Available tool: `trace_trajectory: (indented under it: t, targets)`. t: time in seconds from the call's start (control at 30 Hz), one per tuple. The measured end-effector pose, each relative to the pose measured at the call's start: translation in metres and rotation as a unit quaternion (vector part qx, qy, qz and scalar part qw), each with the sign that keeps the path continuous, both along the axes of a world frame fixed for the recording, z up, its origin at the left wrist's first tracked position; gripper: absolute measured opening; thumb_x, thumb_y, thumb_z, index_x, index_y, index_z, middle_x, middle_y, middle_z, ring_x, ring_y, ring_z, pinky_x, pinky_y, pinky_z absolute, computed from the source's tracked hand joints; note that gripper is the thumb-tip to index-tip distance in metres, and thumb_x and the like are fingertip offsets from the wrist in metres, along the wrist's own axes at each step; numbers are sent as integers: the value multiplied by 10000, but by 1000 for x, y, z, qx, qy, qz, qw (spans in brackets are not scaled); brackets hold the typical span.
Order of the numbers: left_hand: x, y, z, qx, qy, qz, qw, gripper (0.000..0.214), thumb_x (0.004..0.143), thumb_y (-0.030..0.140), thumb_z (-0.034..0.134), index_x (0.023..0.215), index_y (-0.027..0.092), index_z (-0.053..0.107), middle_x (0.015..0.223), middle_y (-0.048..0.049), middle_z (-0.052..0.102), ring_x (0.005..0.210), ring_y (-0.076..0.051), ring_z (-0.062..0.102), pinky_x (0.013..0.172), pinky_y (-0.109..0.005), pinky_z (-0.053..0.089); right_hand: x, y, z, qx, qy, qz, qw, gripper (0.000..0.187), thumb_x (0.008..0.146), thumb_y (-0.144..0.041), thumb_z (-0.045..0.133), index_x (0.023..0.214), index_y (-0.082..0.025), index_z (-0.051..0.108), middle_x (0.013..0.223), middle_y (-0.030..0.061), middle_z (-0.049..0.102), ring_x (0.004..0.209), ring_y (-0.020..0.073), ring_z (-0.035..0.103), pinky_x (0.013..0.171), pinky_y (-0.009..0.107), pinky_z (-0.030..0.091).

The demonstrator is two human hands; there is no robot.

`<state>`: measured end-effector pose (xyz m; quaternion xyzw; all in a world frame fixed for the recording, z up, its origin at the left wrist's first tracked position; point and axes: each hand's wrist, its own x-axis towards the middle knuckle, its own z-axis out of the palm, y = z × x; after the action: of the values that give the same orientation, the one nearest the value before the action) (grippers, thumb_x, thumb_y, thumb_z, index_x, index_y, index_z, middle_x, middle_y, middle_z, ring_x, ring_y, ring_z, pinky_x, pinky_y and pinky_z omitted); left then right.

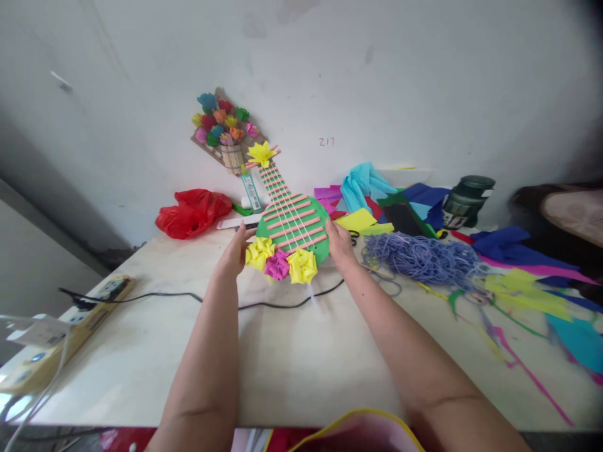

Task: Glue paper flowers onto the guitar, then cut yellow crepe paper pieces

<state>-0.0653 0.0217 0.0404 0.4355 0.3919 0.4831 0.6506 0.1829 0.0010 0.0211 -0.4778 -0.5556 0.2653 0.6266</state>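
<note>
Between my two hands I hold up a craft guitar (293,220), its neck tilted up and to the left. The body is green and round, with pink strips across it and white strings running lengthwise. Yellow and magenta paper flowers sit along its lower edge, and one yellow paper flower (260,154) tops the neck. My left hand (233,252) grips the lower left edge beside a yellow flower. At the right edge, my right hand (338,246) has its fingers partly hidden behind the body.
A red plastic bag (193,213) lies at the back left. On the right are a tangle of purple-blue cord (421,258), coloured paper sheets (367,187) and a dark green jar (467,201). A power strip (66,336) and black cable (174,294) lie left. A paper-flower plaque (225,125) leans against the wall.
</note>
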Motion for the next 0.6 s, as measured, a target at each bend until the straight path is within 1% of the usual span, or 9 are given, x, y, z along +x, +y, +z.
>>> trace_trajectory:
  t: [0.1, 0.2, 0.27, 0.4, 0.53, 0.6]
  targets:
    - [-2, -1, -3, 7, -16, -13, 1000, 529, 760, 548, 426, 1051, 135, 580, 865, -122, 660, 688, -237, 635, 484, -296, 480, -1, -1, 1, 5, -5, -26, 1000, 522, 801, -568, 276, 887, -144, 568, 810, 59, 599, 772, 176, 519, 715, 270, 408]
    - [-2, -3, -8, 4, -14, -6, 1000, 377, 747, 400, 521, 1020, 149, 591, 871, -101, 659, 649, -211, 632, 446, -265, 466, -2, -2, 3, 7, -18, -36, 999, 540, 804, -568, 250, 897, -139, 565, 819, 71, 599, 809, 187, 519, 732, 272, 403]
    - [1, -3, -10, -1, -17, 6, 1000, 327, 729, 331, 548, 993, 146, 600, 861, -94, 663, 654, -202, 632, 449, -250, 467, -2, -3, 3, 4, -27, -37, 999, 545, 802, -572, 245, 892, -141, 566, 813, 71, 601, 815, 190, 521, 725, 270, 403]
    - [7, -2, -12, 17, -52, 28, 998, 288, 716, 264, 547, 964, 133, 610, 864, -87, 669, 731, -207, 638, 575, -274, 512, -3, -5, 4, 7, -40, -27, 999, 528, 802, -576, 251, 865, -153, 561, 793, 53, 596, 790, 179, 518, 707, 254, 400]
    - [7, -2, -11, -15, -63, 44, 997, 284, 711, 254, 557, 946, 106, 615, 814, -104, 673, 768, -233, 639, 671, -327, 521, -5, -7, 4, 17, -47, 3, 999, 487, 811, -558, 273, 832, -162, 557, 769, 35, 586, 750, 163, 509, 694, 246, 396]
    - [4, -3, -11, 12, -65, 51, 997, 279, 699, 237, 584, 943, 106, 616, 814, -99, 674, 789, -238, 637, 699, -336, 519, -7, -7, 3, 14, -59, 10, 998, 467, 817, -544, 280, 824, -168, 556, 764, 32, 585, 736, 159, 508, 685, 245, 396]
